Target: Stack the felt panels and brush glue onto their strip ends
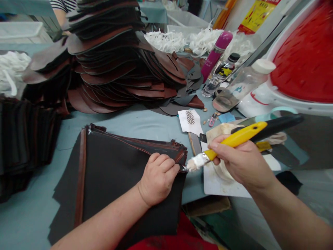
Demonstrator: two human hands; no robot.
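My right hand grips a yellow-handled brush. White stuff coats the metal collar and bristles, whose tip is at the right corner of a stack of dark leather panels. Over that stack, close to the same corner, my left hand is closed with its fingers curled on the top panel's edge. Reddish-brown strips run along the panel's left side and upper edge. Beneath the brush hand lies a stained whitish board.
Tall piles of brown and black leather pieces stand behind the panels, with another dark stack at left. Bottles and a red-and-white round object occupy the back right. A person in a striped top is beyond.
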